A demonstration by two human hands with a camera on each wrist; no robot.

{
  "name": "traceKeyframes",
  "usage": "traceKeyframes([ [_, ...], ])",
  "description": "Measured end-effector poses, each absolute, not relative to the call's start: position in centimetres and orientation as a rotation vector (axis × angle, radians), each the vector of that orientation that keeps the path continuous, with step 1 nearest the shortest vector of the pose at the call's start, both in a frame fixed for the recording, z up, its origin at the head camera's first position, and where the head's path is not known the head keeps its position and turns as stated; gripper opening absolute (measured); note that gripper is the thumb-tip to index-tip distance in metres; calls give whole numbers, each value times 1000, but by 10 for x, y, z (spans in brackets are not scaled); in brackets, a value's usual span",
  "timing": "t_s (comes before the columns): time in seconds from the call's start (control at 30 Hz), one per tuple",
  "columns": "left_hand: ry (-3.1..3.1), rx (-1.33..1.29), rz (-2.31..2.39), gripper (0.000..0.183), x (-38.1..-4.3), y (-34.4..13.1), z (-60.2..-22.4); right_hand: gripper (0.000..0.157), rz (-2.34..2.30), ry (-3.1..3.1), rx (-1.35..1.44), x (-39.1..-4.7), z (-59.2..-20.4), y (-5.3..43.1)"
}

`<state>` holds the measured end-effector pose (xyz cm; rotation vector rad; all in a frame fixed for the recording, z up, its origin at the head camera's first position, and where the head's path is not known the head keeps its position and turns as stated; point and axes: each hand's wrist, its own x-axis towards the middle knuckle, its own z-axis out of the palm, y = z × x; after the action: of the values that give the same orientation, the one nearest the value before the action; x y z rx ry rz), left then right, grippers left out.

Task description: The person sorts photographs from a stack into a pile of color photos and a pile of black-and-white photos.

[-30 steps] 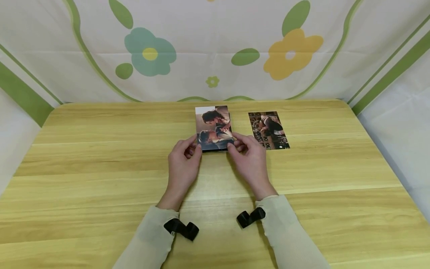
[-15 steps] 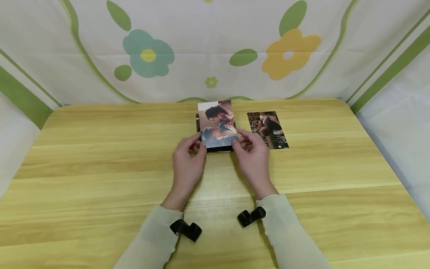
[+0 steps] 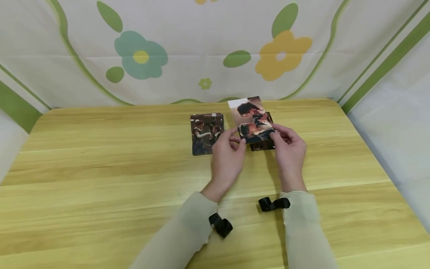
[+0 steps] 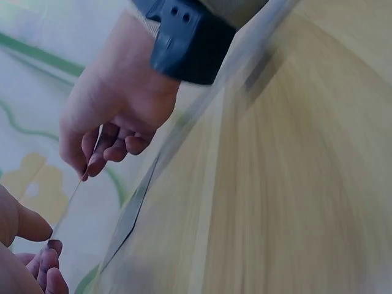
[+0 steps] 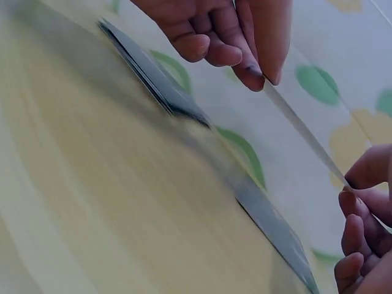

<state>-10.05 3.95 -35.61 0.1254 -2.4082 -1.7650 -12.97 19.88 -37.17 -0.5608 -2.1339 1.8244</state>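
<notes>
A glossy photo card showing two people is held up by both hands. My left hand pinches its lower left edge between thumb and fingers, and my right hand pinches the lower right edge. In the right wrist view the card appears edge-on, raised above the table. Beneath it in the head view lies another photo card, mostly covered. To the left rests a stack of photo cards, its top picture dark with two figures; my left hand overlaps its right side in this view.
The wooden table runs back to a white cloth printed with flowers and green lines. Black bands with small devices sit on both wrists over light sleeves.
Both hands have lifted the photo card off the stack and carried it right, over the other card. The stack's dark top picture now shows. The head view has shifted slightly.
</notes>
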Motion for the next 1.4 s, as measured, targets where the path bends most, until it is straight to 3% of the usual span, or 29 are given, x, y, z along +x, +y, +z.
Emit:
traceKeyframes([
  [0.27,-2479,44,-1763,39,-109,70,-360,24,1766,-2040,-697,-131,-378,222],
  [1.4,-2754,126,-1477,37,-120,76,-377,27,1244,-2445,-749,-131,-384,215],
])
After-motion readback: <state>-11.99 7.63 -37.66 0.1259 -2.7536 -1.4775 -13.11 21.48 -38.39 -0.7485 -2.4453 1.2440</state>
